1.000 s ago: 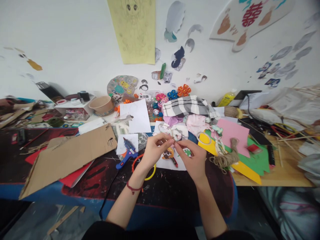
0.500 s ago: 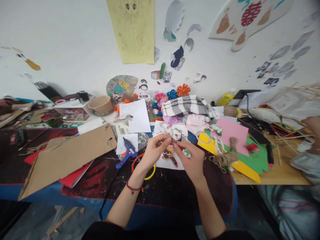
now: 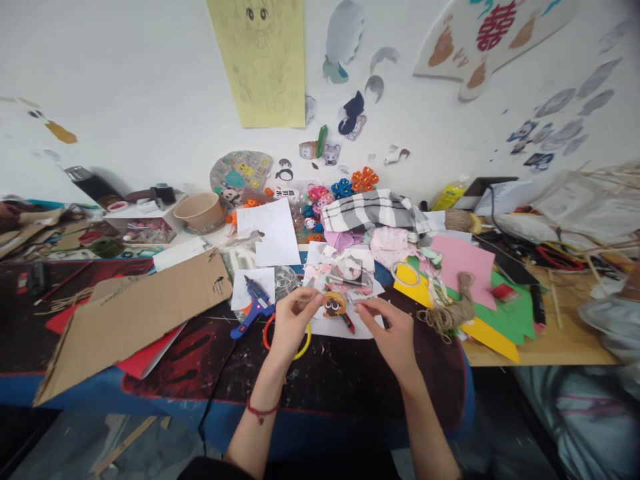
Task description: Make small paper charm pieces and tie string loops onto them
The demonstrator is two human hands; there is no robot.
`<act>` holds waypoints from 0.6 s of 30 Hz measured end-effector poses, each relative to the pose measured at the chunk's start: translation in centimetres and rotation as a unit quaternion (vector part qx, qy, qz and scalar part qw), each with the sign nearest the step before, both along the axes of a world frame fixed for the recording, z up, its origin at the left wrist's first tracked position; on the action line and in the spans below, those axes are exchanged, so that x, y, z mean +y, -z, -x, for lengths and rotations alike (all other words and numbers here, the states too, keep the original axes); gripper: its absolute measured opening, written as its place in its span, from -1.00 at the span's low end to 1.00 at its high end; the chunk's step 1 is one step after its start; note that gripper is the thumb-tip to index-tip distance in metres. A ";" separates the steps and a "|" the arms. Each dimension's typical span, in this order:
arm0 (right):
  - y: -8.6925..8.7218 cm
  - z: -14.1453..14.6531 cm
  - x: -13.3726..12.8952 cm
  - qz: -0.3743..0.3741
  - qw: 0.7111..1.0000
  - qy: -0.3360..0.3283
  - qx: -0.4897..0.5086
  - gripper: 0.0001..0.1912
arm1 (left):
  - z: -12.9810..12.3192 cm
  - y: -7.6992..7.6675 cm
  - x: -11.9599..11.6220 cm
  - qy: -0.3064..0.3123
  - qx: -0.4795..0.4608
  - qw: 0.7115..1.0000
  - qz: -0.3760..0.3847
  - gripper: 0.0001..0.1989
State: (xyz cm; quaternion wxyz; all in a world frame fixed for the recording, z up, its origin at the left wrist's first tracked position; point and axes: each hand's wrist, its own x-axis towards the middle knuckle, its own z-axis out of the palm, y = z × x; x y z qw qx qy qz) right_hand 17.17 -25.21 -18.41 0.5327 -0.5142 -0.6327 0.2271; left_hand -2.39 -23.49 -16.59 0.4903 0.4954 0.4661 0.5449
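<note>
My left hand (image 3: 294, 325) is closed in a pinch, thumb against forefinger, beside a small orange-and-dark cartoon cutout (image 3: 334, 305). Opposite it, my right hand (image 3: 391, 332) pinches in the same way, just right of a red-and-black marker (image 3: 347, 323). Whatever lies between the fingertips of either hand is too small to make out. White paper (image 3: 325, 327) lies beneath the cutout and marker. Close to my left wrist is a red-and-yellow ring (image 3: 303, 347), partly covered by that hand.
A blue glue gun (image 3: 256, 312) lies left of my hands, its cord running off the table edge. Further left is a cardboard sheet (image 3: 140, 320). Twine (image 3: 457, 307) and coloured paper (image 3: 465, 260) lie to the right. Checked cloth (image 3: 375, 210) sits behind. Another person's sleeve (image 3: 613, 320) shows far right.
My hands have moved apart from their meeting point, the left going left and the right going right. The cutout now shows fully between them. At far right, the person's hand has moved down.
</note>
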 end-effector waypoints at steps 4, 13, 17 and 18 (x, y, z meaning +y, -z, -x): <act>3.3 -3.2 -0.4 0.042 0.996 0.073 0.024 -0.79 | 2.1 1.9 -1.1 -0.038 0.004 0.999 0.035 -0.76; 3.6 -5.0 1.4 0.018 0.995 0.090 -0.044 -0.77 | 3.0 3.0 -0.6 -0.063 0.010 0.996 0.059 -0.72; 3.3 -3.2 2.5 -0.003 0.992 0.029 -0.119 -0.73 | 3.2 3.4 -0.5 -0.071 0.019 0.995 0.064 -0.70; 3.4 -2.7 2.7 -0.008 0.991 0.023 -0.129 -0.74 | 3.2 3.5 -0.4 -0.071 0.022 0.995 0.065 -0.70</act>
